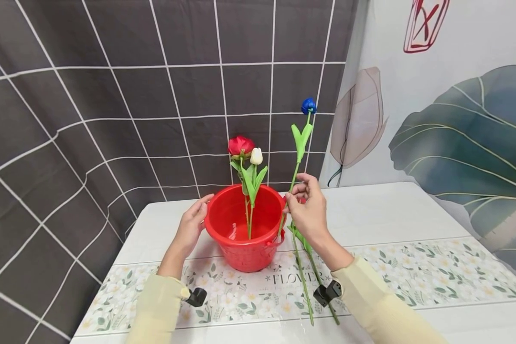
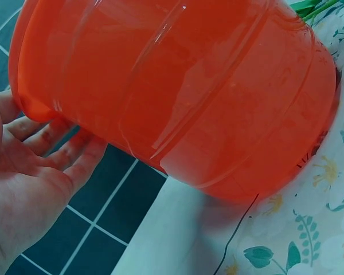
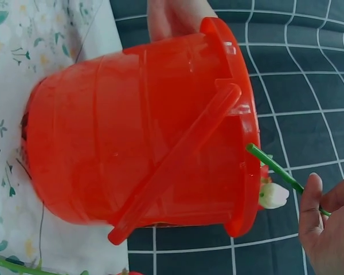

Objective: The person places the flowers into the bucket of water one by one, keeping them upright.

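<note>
Bucket (image 1: pixel 248 256): we see left hand (image 1: pixel 189 230) touching it, fingers apart.
Blue flower (image 1: pixel 308 106): right hand (image 1: pixel 311 212) clamped on its stem (image 1: pixel 296 169).

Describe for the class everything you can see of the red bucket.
The red bucket is round and glossy, seemingly plastic, with faint ridges, a wide rim and a narrower base. It stands upright on the table, its red handle down along the outside. A red flower and a white flower stand inside. The left hand touches its side; whether the blue flower touches the rim is unclear.
</note>
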Demonstrator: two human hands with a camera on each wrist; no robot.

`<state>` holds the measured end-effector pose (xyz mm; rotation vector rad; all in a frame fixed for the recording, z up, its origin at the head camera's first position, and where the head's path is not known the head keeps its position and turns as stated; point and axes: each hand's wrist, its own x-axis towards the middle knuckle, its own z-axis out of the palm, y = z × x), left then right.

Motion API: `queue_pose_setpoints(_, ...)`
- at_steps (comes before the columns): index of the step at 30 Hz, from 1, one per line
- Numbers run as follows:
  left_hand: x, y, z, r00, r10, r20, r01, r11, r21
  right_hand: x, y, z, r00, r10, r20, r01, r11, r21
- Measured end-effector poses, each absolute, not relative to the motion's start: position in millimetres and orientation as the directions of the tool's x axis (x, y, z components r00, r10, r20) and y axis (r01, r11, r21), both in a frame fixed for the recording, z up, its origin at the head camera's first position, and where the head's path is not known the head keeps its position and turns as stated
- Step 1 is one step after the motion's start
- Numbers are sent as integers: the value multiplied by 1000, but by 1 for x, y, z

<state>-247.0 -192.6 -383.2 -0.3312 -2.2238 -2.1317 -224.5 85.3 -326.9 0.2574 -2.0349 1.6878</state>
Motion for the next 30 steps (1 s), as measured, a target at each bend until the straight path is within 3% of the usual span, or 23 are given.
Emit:
queue_pose_setpoints(14,-247,-192,-382,-976,124,178,183,35,982,-223,72,-311,-854,138,502,-470,210,-857)
queue_pose_setpoints(30,-247,-193,-384,-975,121,188,194,34,980,-237,66,-329,-877,11,480,-458,278,-844)
